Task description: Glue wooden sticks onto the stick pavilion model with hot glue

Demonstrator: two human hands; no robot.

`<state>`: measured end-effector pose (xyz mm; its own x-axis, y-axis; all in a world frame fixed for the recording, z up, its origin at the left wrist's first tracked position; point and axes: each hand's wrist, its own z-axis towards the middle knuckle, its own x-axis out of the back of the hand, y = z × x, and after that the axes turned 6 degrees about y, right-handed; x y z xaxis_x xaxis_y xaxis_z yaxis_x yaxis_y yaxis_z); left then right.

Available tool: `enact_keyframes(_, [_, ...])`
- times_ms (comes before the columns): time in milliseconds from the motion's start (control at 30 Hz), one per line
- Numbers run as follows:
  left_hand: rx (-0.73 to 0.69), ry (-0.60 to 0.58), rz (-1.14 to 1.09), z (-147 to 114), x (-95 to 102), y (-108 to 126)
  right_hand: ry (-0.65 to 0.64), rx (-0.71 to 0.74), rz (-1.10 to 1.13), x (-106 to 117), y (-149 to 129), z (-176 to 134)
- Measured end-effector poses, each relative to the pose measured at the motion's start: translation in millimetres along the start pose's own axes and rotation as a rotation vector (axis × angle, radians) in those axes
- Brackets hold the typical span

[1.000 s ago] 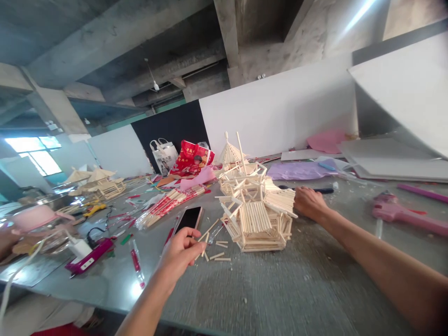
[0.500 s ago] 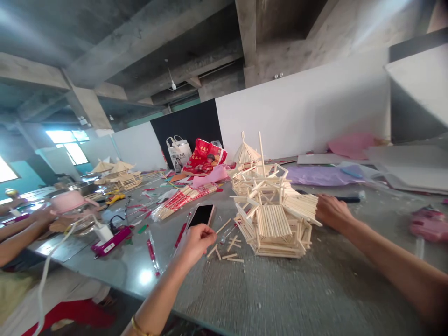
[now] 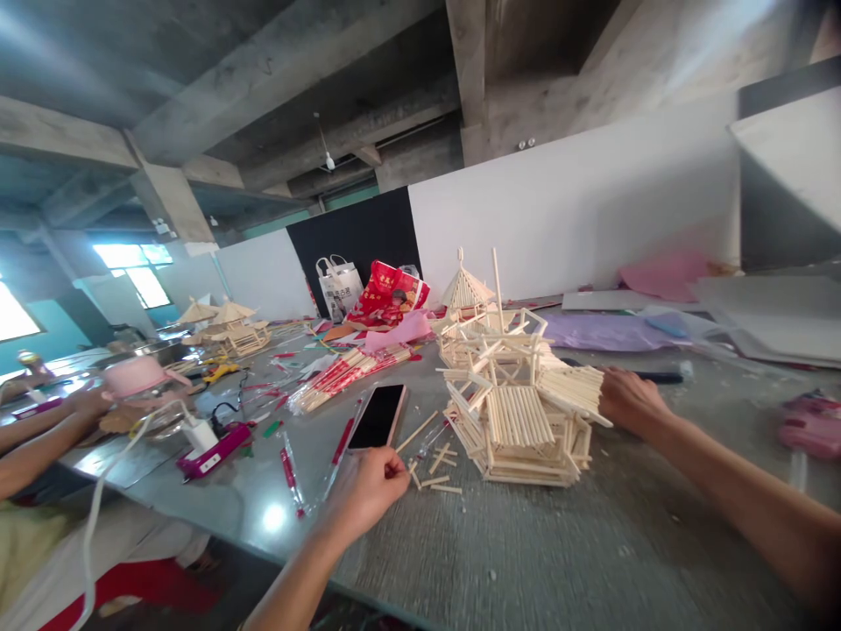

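Observation:
A pavilion model built of pale wooden sticks (image 3: pixel 519 416) stands on the grey table, with slatted roof panels and one tall upright stick. My left hand (image 3: pixel 371 491) is closed in a pinch beside several short loose sticks (image 3: pixel 441 457); I cannot make out what, if anything, it holds. A phone with a dark screen (image 3: pixel 379 416) lies just beyond that hand. At the model's right side, my right hand (image 3: pixel 632 399) is up against a slatted roof panel (image 3: pixel 571 387), which hides its fingertips. A dark bar-shaped object (image 3: pixel 662 378) shows behind this hand.
Wrapped stick bundles (image 3: pixel 348 377), a red bag (image 3: pixel 387 298) and purple sheeting (image 3: pixel 595 331) lie further back. A purple power strip (image 3: pixel 214 451) with a white cable sits left. Another person's arms (image 3: pixel 59 425) reach in there. A pink object (image 3: pixel 811 425) lies far right.
My left hand has drawn back toward me, uncovering more of the phone, and its fingers are curled more tightly. My right hand remains beside the model. The whole view has shifted slightly.

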<state>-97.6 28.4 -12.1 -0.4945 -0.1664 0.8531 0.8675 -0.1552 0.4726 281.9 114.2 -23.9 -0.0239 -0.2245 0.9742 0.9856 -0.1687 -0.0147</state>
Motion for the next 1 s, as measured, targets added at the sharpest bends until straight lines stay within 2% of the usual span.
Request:
enact_keyframes(367, [0.086,-0.005,-0.08,3.9,-3.7,3.7,0.0,-0.006,0.007,-1.9,0.5,1.3])
enact_keyframes(600, [0.024,-0.036,-0.133,0.0,-9.6,14.9,-0.002,-0.012,0.014,2.2,-0.8,-1.0])
enact_keyframes(867, [-0.053,-0.05,-0.105,8.0,3.5,11.6,0.0,-0.007,0.016,1.7,-0.2,-1.1])
enact_keyframes(1000, [-0.132,-0.101,-0.053,2.5,4.3,24.9,0.001,-0.002,0.018,1.5,-0.5,-2.1])
